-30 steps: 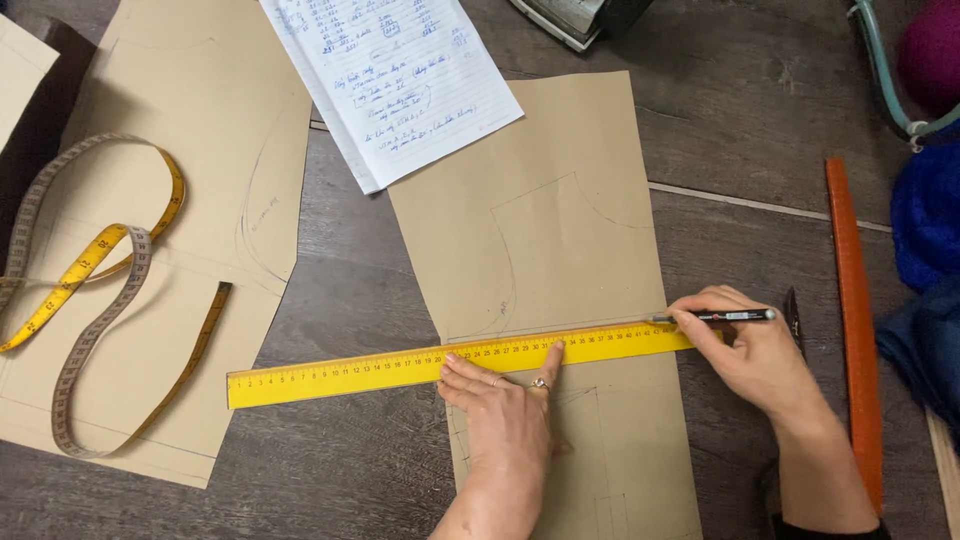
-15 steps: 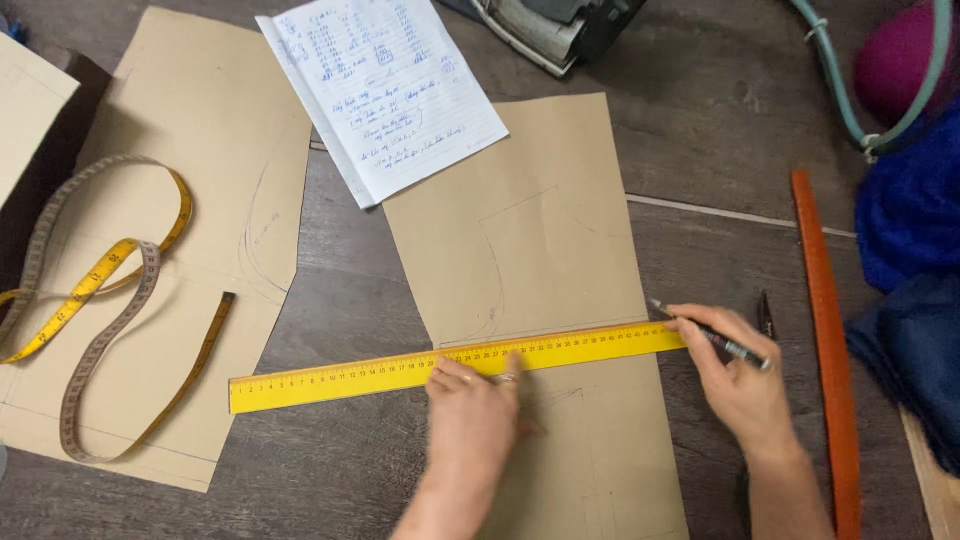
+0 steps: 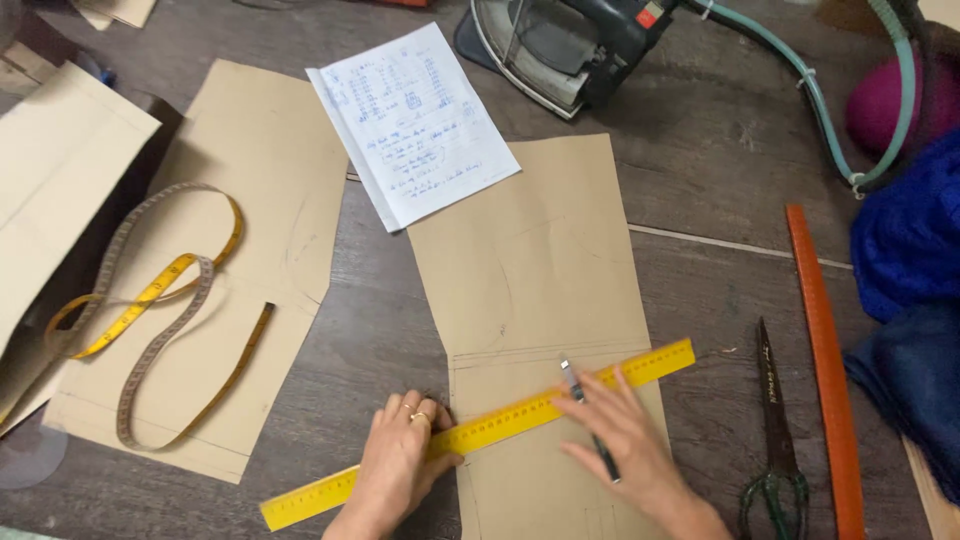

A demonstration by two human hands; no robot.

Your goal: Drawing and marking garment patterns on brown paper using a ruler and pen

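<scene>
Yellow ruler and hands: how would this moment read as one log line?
left hand pressing yellow ruler | right hand holding pen | ruler slanted across brown paper piece | scissors lying right

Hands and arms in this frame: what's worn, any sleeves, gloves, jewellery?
No gloves on either of the hands. The left hand wears rings on two fingers, at least one gold-coloured. The right hand shows no rings. No sleeves or watch on the short stretch of wrist in view.

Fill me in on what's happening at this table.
A person is working on a brown paper pattern on a dark wood table. The left hand presses a yellow ruler slantwise across the paper; the right hand rests beside it holding a pen. Scissors, an orange ruler, a tape measure and a note sheet lie around.
</scene>
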